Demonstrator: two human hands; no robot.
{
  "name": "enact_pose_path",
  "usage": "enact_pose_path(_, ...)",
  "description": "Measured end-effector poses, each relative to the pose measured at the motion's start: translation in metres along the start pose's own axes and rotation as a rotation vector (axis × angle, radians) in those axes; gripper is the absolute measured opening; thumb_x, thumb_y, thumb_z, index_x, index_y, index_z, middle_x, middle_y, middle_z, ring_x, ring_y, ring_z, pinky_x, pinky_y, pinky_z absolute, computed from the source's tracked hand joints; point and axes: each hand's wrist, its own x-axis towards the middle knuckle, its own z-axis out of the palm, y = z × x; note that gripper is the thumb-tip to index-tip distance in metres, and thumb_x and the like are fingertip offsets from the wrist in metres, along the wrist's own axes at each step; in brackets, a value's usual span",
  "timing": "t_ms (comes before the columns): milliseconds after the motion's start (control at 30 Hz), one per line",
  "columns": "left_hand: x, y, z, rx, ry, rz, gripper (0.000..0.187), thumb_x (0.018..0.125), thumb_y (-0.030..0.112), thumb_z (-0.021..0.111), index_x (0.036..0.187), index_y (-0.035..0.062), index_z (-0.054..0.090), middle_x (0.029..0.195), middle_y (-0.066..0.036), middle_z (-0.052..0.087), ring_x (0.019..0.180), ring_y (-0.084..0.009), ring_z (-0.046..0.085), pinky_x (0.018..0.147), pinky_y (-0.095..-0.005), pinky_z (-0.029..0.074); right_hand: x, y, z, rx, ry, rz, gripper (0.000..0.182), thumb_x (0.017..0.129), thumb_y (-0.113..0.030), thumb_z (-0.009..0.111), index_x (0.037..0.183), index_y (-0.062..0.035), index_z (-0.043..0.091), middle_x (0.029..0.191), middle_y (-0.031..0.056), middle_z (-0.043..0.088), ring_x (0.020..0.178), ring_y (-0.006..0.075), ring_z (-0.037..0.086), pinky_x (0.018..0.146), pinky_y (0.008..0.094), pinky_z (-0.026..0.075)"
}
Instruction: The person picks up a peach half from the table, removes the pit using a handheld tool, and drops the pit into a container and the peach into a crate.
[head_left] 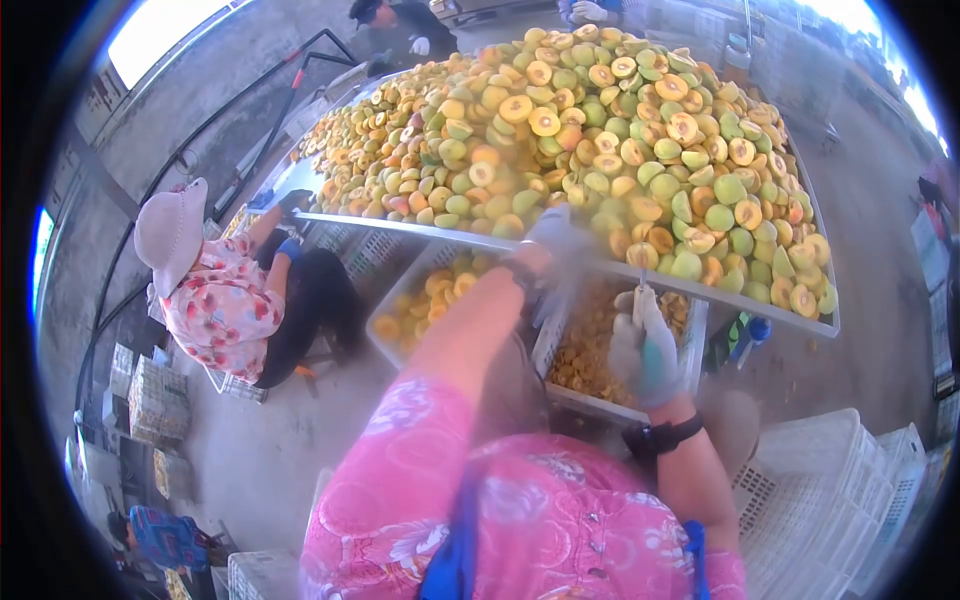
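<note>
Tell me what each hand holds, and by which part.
Right hand: thin tool, by its lower part, tip up. Left hand: too blurred to tell.

1. Fruit halves [682, 127]: green, yellow and orange skins; golden cut faces, many with brown centres.
2. Wearer's shirt [560, 500]: bright pink, with a paler floral and swirling pattern; straps [450, 545], blue.
3. Left glove [560, 240]: greyish lavender, blurred.
4. Right glove [645, 350]: whitish, with pale teal; slim tool [642, 275], silvery.
5. Wristband [664, 436]: black.
6. Neighbouring person's blouse [222, 312]: pale, red-flowered; hat [170, 230], pale pink.
</note>
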Motion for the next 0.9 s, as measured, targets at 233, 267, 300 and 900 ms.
enact_pose_path(233, -0.063, 0.019, -0.027, -1.314, 0.042, 0.054, 0.021, 0.079, 0.018, 0.067, 0.082, -0.0021, 0.062, 0.074, -0.009, 0.065, 0.075, -0.0187, 0.063, 0.069, -0.0325, 0.050, 0.004, 0.011, -0.015, -0.175, -0.008, -0.004, 0.028, 0.096, -0.047, 0.046, 0.105, -0.0206, 0.053, 0.060, -0.0018, 0.047, 0.036, 0.0103, 0.037, 0.031, 0.0263, 0.027)
enact_pose_path(267, -0.070, 0.023, -0.027, -0.955, 0.171, 0.267, 0.022, 0.078, 0.016, 0.070, 0.087, -0.0028, 0.064, 0.073, -0.007, 0.066, 0.073, -0.0176, 0.064, 0.068, -0.0308, 0.050, 0.005, 0.012, -0.016, -0.212, 0.013, 0.018, 0.028, 0.096, -0.046, 0.047, 0.106, -0.0207, 0.053, 0.061, -0.0012, 0.048, 0.037, 0.0098, 0.037, 0.031, 0.0262, 0.028)
enact_pose_path(300, -0.076, 0.027, -0.023, -0.960, 0.162, 0.262, 0.022, 0.078, 0.016, 0.070, 0.087, -0.0028, 0.064, 0.073, -0.007, 0.066, 0.073, -0.0176, 0.064, 0.068, -0.0308, 0.050, 0.007, 0.016, -0.015, -0.250, 0.030, 0.043, 0.028, 0.095, -0.045, 0.049, 0.108, -0.0208, 0.053, 0.062, -0.0007, 0.049, 0.037, 0.0094, 0.037, 0.032, 0.0262, 0.028)
enact_pose_path(900, -0.139, 0.056, 0.019, -1.812, -0.256, 0.054, 0.036, 0.102, 0.028, 0.039, 0.126, 0.0024, 0.048, 0.111, -0.009, 0.059, 0.099, -0.0157, 0.057, 0.087, -0.0318, 0.049, 0.000, 0.022, -0.009, -0.855, 0.184, -0.192, 0.034, 0.098, -0.037, 0.048, 0.108, -0.0057, 0.059, 0.083, 0.0001, 0.056, 0.070, 0.0073, 0.048, 0.062, 0.0241, 0.042)
